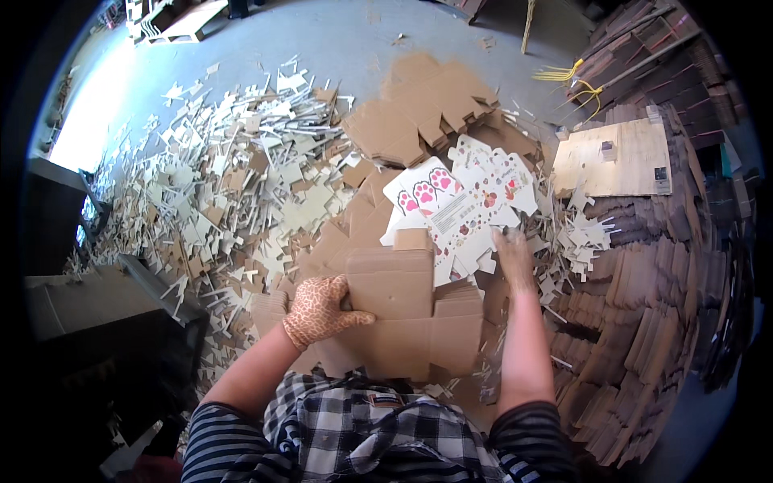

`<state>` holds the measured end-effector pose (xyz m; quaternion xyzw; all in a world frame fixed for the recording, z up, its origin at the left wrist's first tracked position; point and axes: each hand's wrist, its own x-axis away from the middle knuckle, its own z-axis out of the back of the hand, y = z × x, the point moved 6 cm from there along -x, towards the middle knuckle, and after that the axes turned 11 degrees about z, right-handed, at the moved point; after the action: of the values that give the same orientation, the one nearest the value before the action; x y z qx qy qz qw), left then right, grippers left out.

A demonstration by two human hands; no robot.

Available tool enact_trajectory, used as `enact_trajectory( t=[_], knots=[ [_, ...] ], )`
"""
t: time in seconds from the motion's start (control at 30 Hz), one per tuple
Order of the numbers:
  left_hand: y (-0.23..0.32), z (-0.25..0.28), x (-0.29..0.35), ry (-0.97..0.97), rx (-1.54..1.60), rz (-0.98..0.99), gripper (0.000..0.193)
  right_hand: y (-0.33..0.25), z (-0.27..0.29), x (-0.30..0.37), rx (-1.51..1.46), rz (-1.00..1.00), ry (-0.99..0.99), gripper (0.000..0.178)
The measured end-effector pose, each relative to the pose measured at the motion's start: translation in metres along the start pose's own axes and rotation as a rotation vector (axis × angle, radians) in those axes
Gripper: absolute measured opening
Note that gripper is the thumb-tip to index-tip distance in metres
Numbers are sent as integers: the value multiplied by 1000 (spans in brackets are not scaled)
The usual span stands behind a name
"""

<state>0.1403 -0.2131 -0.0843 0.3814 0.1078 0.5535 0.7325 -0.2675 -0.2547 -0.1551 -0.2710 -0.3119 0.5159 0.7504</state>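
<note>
Before me stands a stack of flat brown cardboard box blanks, with cut-out flaps and slots. My left hand, in an orange-spotted glove, grips its left side, thumb laid across the front face. My right hand is bare, reaching forward to the right edge of the white printed cardboard blanks. Its fingers are slightly smeared, and I cannot tell whether they hold that edge. Pink paw prints and small coloured figures decorate the white blanks, which lie just beyond the brown stack.
A wide heap of white and brown cardboard offcuts covers the floor at left. More brown blanks lie ahead. At right are tall stacks of brown cardboard, a plywood board and yellow-pronged rakes. A dark machine stands at left.
</note>
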Motion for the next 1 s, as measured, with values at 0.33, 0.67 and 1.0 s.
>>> enact_trajectory(
  t=[0.33,0.67,1.0],
  knots=[
    [133,52,60,218,-166,-313,54,-174,108,211,-507,385,-290,85],
    [118,30,110,324,-327,-394,62,-119,50,260,-422,664,-91,39],
    [136,11,101,211,-154,-540,71,-64,26,272,-155,552,-66,33]
  ],
)
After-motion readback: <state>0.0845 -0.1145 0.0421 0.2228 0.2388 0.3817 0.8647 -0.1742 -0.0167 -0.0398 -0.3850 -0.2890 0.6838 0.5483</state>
